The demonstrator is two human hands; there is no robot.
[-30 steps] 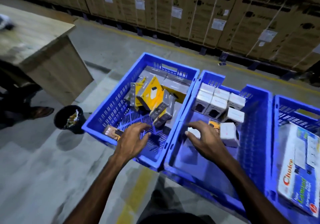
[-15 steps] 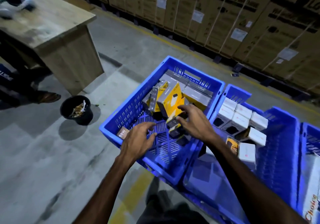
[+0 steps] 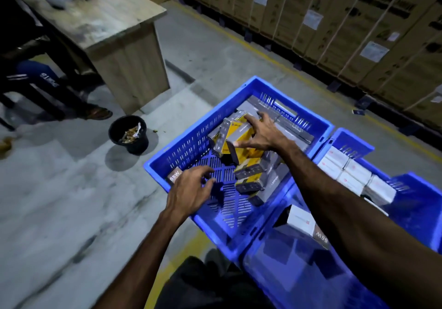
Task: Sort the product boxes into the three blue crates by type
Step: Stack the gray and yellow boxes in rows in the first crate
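Note:
The left blue crate holds several yellow-and-grey boxes piled against its far side. My right hand reaches across into it, fingers spread and resting on an upright yellow box; whether it grips is unclear. My left hand hovers open over the crate's near left corner, next to a small brown "65W" box. The crate to the right holds white boxes, and one white "65W" box lies near my right forearm.
A black bucket with scraps stands on the concrete floor left of the crates. A wooden desk is at the far left, with a seated person's legs beside it. Large cardboard cartons line the back wall.
My right hand left the white-box crate, crossed into the left crate and reached further onto the yellow boxes. My left hand stayed near the crate's near corner. The view swung left.

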